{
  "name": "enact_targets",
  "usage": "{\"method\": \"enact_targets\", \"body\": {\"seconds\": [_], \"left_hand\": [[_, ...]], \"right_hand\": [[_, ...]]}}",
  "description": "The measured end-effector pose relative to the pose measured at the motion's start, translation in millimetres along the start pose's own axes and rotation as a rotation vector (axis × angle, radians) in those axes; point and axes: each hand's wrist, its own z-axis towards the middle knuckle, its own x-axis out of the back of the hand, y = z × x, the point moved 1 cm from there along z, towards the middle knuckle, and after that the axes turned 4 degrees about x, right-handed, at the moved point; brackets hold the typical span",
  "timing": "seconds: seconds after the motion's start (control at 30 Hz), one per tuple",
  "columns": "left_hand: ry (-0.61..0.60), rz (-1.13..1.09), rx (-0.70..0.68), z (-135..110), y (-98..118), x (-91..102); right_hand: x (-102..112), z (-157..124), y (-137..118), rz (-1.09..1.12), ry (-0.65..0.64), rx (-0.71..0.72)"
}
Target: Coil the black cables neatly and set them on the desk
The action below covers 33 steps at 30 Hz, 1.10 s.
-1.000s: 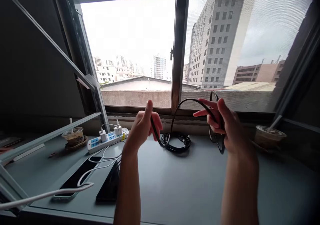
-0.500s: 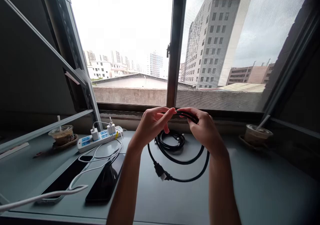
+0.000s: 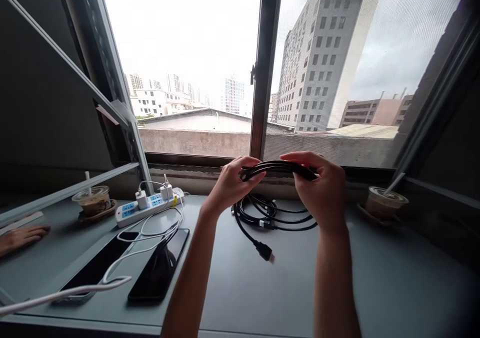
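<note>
At the far left edge another person's hand (image 3: 24, 239) rests on the grey desk (image 3: 277, 303); just right of it, a lidded cup (image 3: 93, 207) with a straw stands on a brown coaster (image 3: 107, 213); nearer, a thick white cable (image 3: 67, 292) runs in from the left over a dark-screened phone (image 3: 95, 263) lying flat; farther back, a white power strip (image 3: 148, 212) carries two plugged-in chargers (image 3: 142, 200), with thin white cords trailing toward the near side; right of the first phone lies a second black phone (image 3: 155, 273); next comes the person's left hand (image 3: 236, 183), closed on the left end of a looped black cable (image 3: 275, 165), thumb below and fingers above; that cable is bunched in several strands and held up off the desk between both hands, lower loops hanging beneath; one plug (image 3: 264, 251) dangles toward the near side; behind it, a black coil (image 3: 245, 219) lies on the desk, partly overlapped by the hanging loops; the right hand (image 3: 321, 185) grips the bundle's right end, thumb below; at far right stands another lidded cup (image 3: 384, 205).
</note>
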Motion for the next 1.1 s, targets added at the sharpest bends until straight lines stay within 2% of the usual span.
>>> {"method": "enact_targets", "body": {"seconds": [0.13, 0.3, 0.43, 0.53, 0.6, 0.7, 0.8, 0.97, 1.03, 1.1], "left_hand": [[0.112, -0.015, 0.046, 5, -6, -8.0], [0.352, -0.042, 0.157, 5, -11, -15.2], [0.383, -0.354, 0.3, 5, -13, -21.3], [0.478, -0.585, 0.33, 4, -4, -19.2], [0.507, -0.723, 0.336, 3, 5, -17.1], [0.477, -0.859, 0.334, -1, 19, -20.5], [0.427, -0.869, 0.313, -5, 28, -33.8], [0.303, -0.786, 0.363, -6, 29, -56.5], [0.248, -0.806, 0.431, -4, 28, -59.7], [0.21, -0.894, 0.515, -3, 28, -59.4]], "right_hand": [[-1, -2, -2, 0.057, 0.11, -0.028], [-6, -3, -5, 0.147, 0.182, -0.073], [-13, 1, 4, 0.155, 0.103, -0.101], [-21, 4, 14, 0.165, 0.017, -0.171], [-26, 4, 18, 0.281, -0.025, -0.265], [-25, 4, 18, 0.618, 0.023, -0.397], [-7, 4, 16, 0.887, 0.122, -0.469], [33, 6, 17, 0.947, 0.036, -0.557], [40, 5, 15, 0.952, 0.04, -0.558], [39, 3, 11, 0.924, 0.104, -0.521]]}}
